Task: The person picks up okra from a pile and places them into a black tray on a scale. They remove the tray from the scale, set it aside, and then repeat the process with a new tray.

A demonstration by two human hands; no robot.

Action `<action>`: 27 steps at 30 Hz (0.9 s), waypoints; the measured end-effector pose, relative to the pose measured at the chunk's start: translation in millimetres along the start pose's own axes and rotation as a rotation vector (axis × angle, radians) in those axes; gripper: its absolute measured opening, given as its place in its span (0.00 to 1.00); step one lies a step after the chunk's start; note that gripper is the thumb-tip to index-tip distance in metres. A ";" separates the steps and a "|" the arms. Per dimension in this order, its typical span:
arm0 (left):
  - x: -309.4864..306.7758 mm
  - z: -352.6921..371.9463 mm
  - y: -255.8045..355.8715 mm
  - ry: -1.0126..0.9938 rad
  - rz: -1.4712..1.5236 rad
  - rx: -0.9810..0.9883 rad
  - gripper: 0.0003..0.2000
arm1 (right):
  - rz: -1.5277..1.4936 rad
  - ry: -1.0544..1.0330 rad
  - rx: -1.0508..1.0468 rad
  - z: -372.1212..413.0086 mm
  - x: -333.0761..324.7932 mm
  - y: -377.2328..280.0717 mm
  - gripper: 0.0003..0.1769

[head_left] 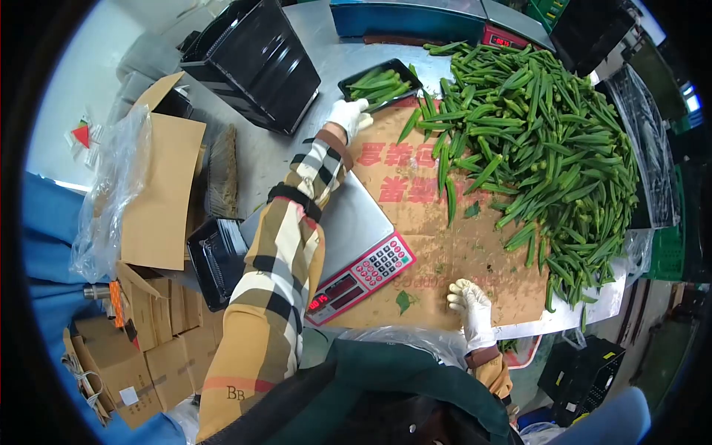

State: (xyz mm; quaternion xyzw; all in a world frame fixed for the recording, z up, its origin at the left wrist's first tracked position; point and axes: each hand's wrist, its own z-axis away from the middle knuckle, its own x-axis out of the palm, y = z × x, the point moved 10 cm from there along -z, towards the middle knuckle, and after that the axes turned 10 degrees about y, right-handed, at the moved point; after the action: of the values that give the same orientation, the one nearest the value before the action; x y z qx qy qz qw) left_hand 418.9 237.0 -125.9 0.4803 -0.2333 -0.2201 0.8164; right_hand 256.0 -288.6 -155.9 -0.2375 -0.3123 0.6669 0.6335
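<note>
My left hand (350,119), in a white glove, is stretched far forward, its fingers closed on the near edge of a black plastic tray (407,94). Several green okra pods (380,86) lie inside that tray. On the cardboard sheet (437,259), close to my body, rests my right hand (472,310), also gloved; its fingers are loosely bent and slightly apart, with nothing in them. A big heap of okra (556,148) covers the right side of the sheet. Under my left forearm is a scale (361,278) with a red keypad panel and a lit display.
A tall stack of black trays (256,67) stands at the back left. Nearer are an open cardboard box (159,193) and more black trays (211,263). A second scale (504,37) sits behind the heap. Black crates (582,374) are at the lower right.
</note>
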 end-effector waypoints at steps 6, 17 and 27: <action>-19.4 127.8 34.0 -0.168 -0.152 0.078 0.23 | 0.057 0.005 0.018 0.6 1.1 11.4 0.15; -305.8 291.3 105.0 0.564 -0.471 0.574 0.22 | 0.114 -0.115 0.018 5.1 33.2 22.5 0.14; -106.7 201.8 143.6 0.008 -0.467 0.632 0.23 | 0.166 -0.098 -0.163 -23.2 33.8 -45.8 0.13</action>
State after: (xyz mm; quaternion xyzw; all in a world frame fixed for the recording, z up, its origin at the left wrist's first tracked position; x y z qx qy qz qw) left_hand 234.0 225.1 70.1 0.7491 -0.1707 -0.3154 0.5569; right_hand 301.6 -252.2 -136.5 -0.2803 -0.3751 0.7002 0.5389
